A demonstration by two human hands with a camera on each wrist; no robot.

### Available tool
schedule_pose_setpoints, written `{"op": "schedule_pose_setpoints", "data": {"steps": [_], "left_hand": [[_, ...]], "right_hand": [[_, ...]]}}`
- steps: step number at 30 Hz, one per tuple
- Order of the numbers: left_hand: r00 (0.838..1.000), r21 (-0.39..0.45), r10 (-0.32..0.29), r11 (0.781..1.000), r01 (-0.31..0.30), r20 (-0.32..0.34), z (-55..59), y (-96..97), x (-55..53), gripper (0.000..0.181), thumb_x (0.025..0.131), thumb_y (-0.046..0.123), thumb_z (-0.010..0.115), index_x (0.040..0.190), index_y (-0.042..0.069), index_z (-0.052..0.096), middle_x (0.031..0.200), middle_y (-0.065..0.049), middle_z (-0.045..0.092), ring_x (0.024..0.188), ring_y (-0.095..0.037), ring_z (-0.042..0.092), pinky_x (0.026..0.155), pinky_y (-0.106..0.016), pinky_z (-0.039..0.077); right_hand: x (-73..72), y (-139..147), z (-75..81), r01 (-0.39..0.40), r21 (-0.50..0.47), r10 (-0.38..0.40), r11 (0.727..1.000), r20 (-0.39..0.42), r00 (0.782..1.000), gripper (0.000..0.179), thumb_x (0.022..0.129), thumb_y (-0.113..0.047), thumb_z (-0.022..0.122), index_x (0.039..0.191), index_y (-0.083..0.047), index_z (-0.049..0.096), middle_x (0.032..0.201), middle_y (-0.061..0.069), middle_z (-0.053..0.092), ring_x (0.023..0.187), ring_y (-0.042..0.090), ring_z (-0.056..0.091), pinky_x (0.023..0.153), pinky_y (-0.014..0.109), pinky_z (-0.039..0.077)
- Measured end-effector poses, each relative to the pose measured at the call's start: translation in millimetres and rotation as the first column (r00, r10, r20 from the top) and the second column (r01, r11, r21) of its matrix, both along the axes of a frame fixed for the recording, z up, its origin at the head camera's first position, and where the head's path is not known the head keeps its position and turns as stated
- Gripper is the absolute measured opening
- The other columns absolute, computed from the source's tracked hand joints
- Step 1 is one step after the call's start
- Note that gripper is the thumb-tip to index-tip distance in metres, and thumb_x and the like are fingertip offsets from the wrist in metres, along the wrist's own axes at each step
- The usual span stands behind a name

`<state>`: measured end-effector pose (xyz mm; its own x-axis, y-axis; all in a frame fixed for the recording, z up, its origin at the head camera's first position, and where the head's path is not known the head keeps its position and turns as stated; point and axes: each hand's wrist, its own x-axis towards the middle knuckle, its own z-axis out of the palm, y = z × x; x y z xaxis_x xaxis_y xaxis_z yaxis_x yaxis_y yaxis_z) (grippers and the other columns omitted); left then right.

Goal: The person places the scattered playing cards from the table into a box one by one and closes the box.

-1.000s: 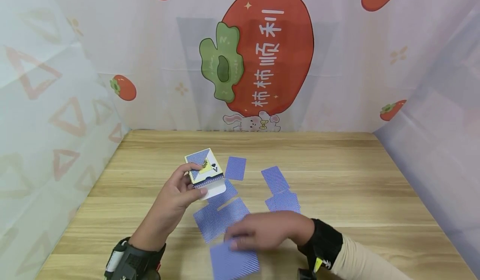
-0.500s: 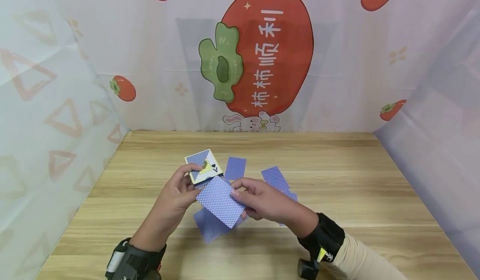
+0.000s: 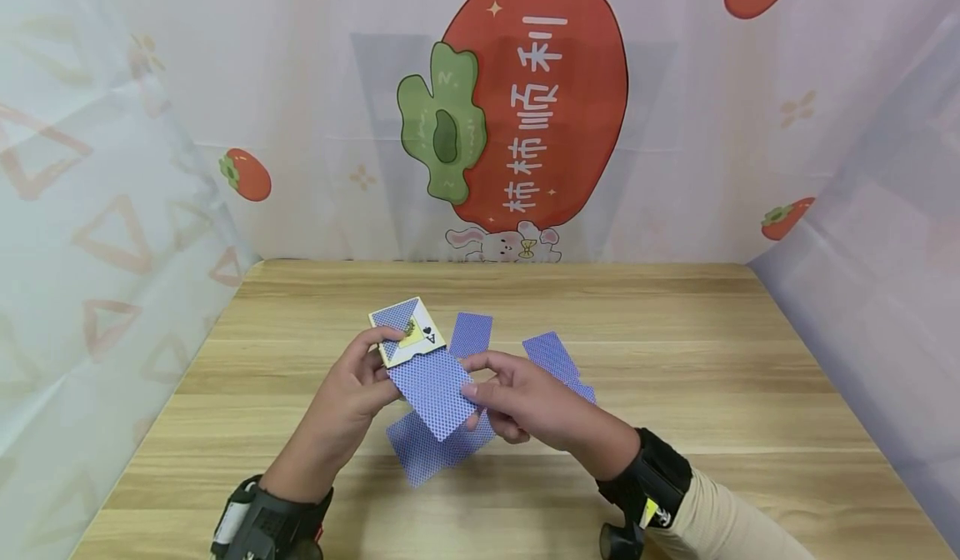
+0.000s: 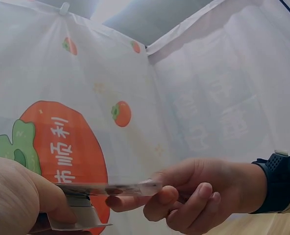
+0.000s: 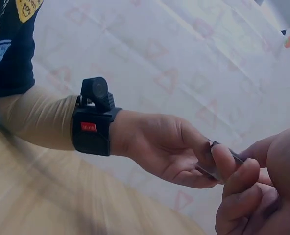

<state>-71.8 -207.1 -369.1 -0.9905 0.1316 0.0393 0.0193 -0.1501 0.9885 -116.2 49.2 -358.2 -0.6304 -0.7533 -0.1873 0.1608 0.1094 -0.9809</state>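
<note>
My left hand (image 3: pixel 352 381) grips a small card box (image 3: pixel 420 339) with an ace printed on its front, its mouth tilted toward me. A blue-backed playing card (image 3: pixel 435 393) is pinched between thumb and fingers of my right hand (image 3: pixel 525 397), and its upper edge lies right at the box mouth. Edge-on, the card (image 4: pixel 110 188) shows in the left wrist view as a thin strip reaching from the box to the right fingertips. The white box flap (image 4: pixel 81 218) hangs below it, beside the left thumb.
Blue-backed cards lie face down on the wooden table (image 3: pixel 675 335): overlapping ones (image 3: pixel 423 452) below the hands, a single card (image 3: pixel 472 335) behind them, and others (image 3: pixel 551 356) partly hidden by the right hand. A printed curtain (image 3: pixel 315 110) closes off the back.
My right hand has picked the near card up from the table and carried it up to the box mouth. Over the last half second it shifted slightly left into the mouth. The left hand stays put.
</note>
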Motion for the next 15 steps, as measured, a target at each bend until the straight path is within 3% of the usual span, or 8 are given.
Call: {"op": "schedule_pose_setpoints", "data": {"steps": [4,7,12,15], "left_hand": [[1.000,-0.012,0.012,1.000,-0.012,-0.003,1.1,-0.5,-0.2,0.054,0.089,-0.015,0.056,0.136,0.003,0.037,0.137,-0.027,0.044,0.106,-0.018,0.061,0.083,-0.027,0.056],[1.000,-0.013,0.023,1.000,-0.023,-0.005,1.9,-0.8,-0.2,0.053,0.090,-0.014,0.057,0.136,0.004,0.037,0.139,-0.028,0.043,0.110,-0.017,0.061,0.085,-0.026,0.056],[1.000,-0.004,0.016,1.000,-0.016,-0.004,1.9,0.9,0.5,0.052,0.090,-0.015,0.057,0.135,0.004,0.039,0.140,-0.028,0.043,0.112,-0.017,0.062,0.089,-0.026,0.056],[1.000,-0.014,-0.005,1.000,0.005,0.002,0.7,3.0,1.0,0.054,0.089,-0.014,0.058,0.136,0.003,0.038,0.140,-0.029,0.043,0.114,-0.018,0.061,0.090,-0.026,0.056]], "right_hand": [[2.7,-1.6,1.5,0.001,-0.050,0.000,0.999,0.028,1.000,0.054,0.098,-0.018,0.067,0.147,-0.019,0.043,0.095,0.021,0.071,0.049,0.012,0.052,0.046,0.023,0.046],[5.7,-2.7,1.9,-0.007,-0.094,0.007,0.996,0.000,1.000,0.066,0.096,-0.014,0.070,0.152,-0.024,0.037,0.096,0.022,0.070,0.052,0.014,0.057,0.048,0.025,0.049],[8.2,-6.2,0.2,-0.013,-0.111,-0.005,0.994,-0.162,0.987,0.057,0.097,-0.011,0.069,0.148,-0.016,0.043,0.090,0.016,0.066,0.058,0.019,0.063,0.048,0.029,0.054],[5.9,-11.3,-1.8,0.063,-0.047,-0.074,0.997,-0.301,0.951,0.051,0.096,-0.017,0.070,0.143,-0.016,0.048,0.089,0.008,0.064,0.060,0.023,0.064,0.049,0.032,0.055]]}}
